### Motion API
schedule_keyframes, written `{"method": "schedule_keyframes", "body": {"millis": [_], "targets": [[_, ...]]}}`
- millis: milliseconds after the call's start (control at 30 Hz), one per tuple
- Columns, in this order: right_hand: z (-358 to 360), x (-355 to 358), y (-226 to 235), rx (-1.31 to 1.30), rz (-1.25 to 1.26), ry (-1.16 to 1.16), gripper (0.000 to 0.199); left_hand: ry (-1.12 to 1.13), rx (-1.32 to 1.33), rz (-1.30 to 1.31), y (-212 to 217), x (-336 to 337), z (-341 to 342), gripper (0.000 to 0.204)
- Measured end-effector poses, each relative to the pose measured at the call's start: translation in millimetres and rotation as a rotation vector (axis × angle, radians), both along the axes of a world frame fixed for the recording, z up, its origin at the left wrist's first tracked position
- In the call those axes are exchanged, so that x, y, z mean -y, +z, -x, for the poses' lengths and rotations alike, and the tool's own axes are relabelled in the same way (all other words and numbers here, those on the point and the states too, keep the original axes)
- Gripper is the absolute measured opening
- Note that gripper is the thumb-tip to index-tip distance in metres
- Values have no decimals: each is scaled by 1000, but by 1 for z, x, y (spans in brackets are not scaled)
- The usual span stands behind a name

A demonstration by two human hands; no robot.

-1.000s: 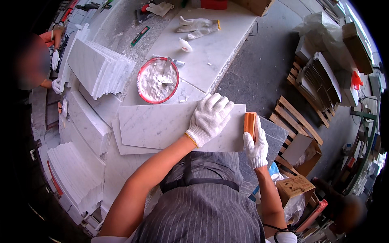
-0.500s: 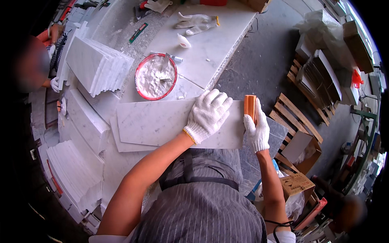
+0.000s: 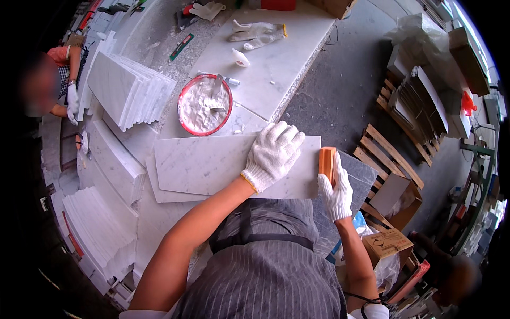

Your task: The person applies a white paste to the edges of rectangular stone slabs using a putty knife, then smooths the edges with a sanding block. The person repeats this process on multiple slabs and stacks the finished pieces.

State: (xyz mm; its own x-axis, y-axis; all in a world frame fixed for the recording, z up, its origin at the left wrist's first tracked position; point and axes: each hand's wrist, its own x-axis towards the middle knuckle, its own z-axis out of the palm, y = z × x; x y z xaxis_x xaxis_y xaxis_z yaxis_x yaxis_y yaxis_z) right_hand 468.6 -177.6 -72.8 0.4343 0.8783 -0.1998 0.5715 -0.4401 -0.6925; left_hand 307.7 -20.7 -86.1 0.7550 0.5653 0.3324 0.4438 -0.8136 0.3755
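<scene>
A white marble tile (image 3: 212, 165) with grey veins lies in front of me, overlapping another tile (image 3: 153, 183) whose left and lower edges peek out. My left hand (image 3: 273, 157), in a white knitted glove, rests flat on the upper tile toward its right end, fingers stretched out. Gloved as well, my right hand (image 3: 337, 194) grips an orange sanding block (image 3: 327, 164) upright against the tile's right short edge, thumb on the near side. The fingers behind the block are partly hidden.
Beyond the tile stands a red-rimmed tub (image 3: 205, 105) of white paste with scrapers in it. Spare gloves (image 3: 258, 33) and a small white bottle (image 3: 240, 58) lie farther off. Stacked tiles (image 3: 127, 90) fill the left, where another person's gloved hand (image 3: 73, 103) shows. Wooden pallets (image 3: 390, 157) stand right.
My right hand and the sanding block have slid toward me along the tile's right edge. My left hand stays on the tile. At far left, the other person's arm has shifted.
</scene>
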Motion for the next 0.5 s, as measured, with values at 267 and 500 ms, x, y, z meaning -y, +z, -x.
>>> {"method": "schedule_keyframes", "body": {"millis": [267,500], "targets": [[-6,-16,-6,-125,-1,-91,71,-6,16,14,2,-1,0,35],[-17,-42,-4,-182,43,-109,70,-5,-13,16,2,-1,-2,35]]}}
